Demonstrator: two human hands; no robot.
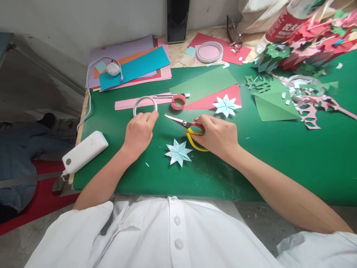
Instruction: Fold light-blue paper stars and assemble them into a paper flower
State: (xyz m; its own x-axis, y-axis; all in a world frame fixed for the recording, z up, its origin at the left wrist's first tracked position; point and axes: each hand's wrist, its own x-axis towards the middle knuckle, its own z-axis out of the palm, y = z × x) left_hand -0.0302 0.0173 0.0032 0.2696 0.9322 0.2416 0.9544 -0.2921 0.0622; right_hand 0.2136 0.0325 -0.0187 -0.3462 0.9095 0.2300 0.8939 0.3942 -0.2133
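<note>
My left hand [140, 131] is closed, its fingers gripping the near edge of a white roll of tape [136, 105]. In my right hand [219, 134] is a pair of scissors [190, 130] with red and yellow handles, the blades pointing left toward the tape. Below the scissors lies a light blue paper star [179, 152]. A second blue star [226, 105] rests on red paper above my right hand. A red paper ring [178, 102] sits beyond the blades, beside a pink paper strip [125, 104] with a cutter knife [169, 96] on it.
Stacked coloured paper [134, 69] lies back left, near a white power bank [85, 152]. Another tape roll [209, 51] is at the back. Cut paper scraps [309, 108], red and green paper crafts [304, 52] and a bottle [287, 26] crowd the right. A phone [177, 20] leans against the wall.
</note>
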